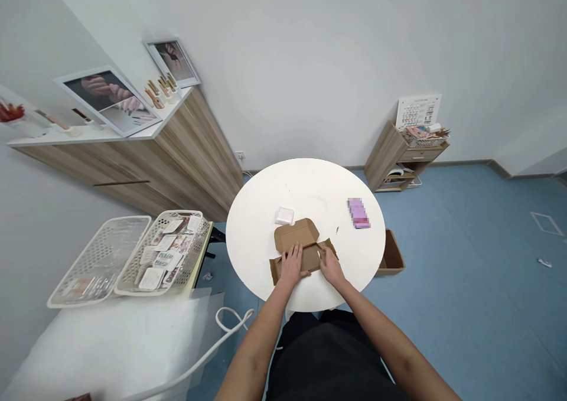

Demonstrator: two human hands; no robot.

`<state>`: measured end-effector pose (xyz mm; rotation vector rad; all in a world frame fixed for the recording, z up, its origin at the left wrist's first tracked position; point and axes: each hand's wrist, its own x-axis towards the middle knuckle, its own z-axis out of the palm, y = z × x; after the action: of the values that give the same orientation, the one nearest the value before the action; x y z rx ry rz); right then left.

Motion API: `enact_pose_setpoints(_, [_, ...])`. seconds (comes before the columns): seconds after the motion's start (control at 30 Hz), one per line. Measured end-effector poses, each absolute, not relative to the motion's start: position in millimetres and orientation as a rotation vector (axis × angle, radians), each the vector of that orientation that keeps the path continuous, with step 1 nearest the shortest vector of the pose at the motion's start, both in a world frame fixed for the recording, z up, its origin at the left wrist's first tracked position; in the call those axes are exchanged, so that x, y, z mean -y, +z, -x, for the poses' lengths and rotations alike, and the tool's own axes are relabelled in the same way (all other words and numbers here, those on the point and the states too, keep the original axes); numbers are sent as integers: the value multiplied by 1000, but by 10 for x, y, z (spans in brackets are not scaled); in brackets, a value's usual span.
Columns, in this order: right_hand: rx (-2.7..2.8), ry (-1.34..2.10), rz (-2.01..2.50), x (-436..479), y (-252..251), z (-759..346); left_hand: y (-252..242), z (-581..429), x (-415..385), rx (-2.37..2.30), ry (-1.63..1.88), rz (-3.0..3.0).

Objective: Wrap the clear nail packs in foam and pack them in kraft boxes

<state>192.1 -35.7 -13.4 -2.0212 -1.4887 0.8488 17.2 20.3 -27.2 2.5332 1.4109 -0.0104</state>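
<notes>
An open kraft cardboard mailer box [305,253] lies on a round white table [266,200], its lid standing up towards the far side. My left hand [291,265] presses down on the near left part of the box, with the fingers over the folded flap. My right hand [331,266] grips the box's right side at its edge. A small white packet [284,215] lies just beyond the lid. Further right is a flat pink-purple packet [358,213], blurred and unreadable.
A brown cardboard bin [390,253] stands on the blue floor beside the table. At left, two white plastic baskets [133,259] hold sample cards. A white cable [230,318] curves nearby. A wooden cabinet [177,165] carries framed hand photos; a small wooden shelf unit [398,159] stands against the far wall.
</notes>
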Motion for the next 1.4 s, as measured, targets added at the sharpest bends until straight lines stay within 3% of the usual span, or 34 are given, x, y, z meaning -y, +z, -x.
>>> enact_pose_setpoints(0.3, [1436, 1054, 1914, 252, -114, -1877, -274, -141, -214, -1368, 113, -2472])
enact_pose_setpoints(0.53, [1246, 741, 2087, 312, -25, -2296, -336, -127, -179, -1351, 132, -2428])
enact_pose_setpoints(0.73, [1021, 1103, 2293, 247, -107, -2499, -360, -113, -205, -1337, 105, -2406])
enact_pose_setpoints(1.03, [1160, 1289, 2208, 104, -98, -2126, -410, -120, -192, -1326, 110, -2387])
enact_pose_setpoints(1.4, [1488, 1060, 2572, 16, -72, -1936, -362, -154, -179, -1342, 46, -2366])
